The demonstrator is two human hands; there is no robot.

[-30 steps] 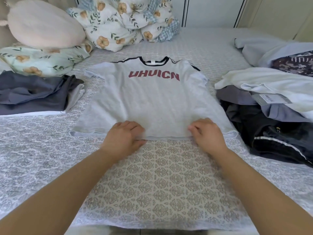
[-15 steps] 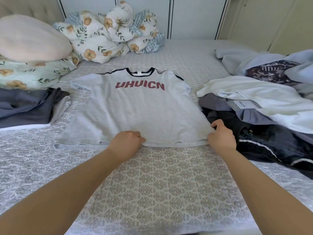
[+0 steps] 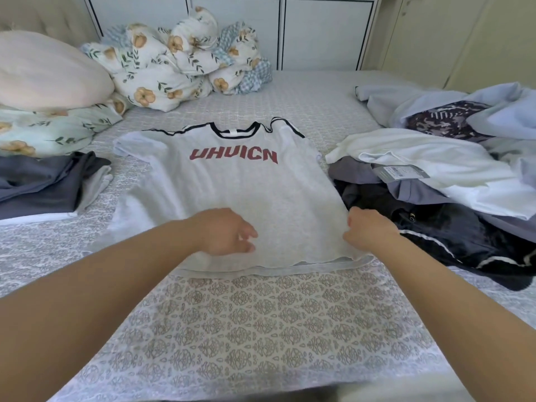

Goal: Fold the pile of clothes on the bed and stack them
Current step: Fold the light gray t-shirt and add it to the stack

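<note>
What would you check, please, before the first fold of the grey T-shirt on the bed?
1. T-shirt lies flat, print up: ok.
2. Right hand has a grip on the shirt's right edge near the hem: ok.
3. Left hand has a grip: not ok; its fingers are relaxed over the shirt.
4. Hem straight: not ok; it ripples at the right corner.
5. Unfolded pile apart from the shirt: not ok; it meets the shirt's right edge.
6. Folded stack apart from the shirt: ok.
</note>
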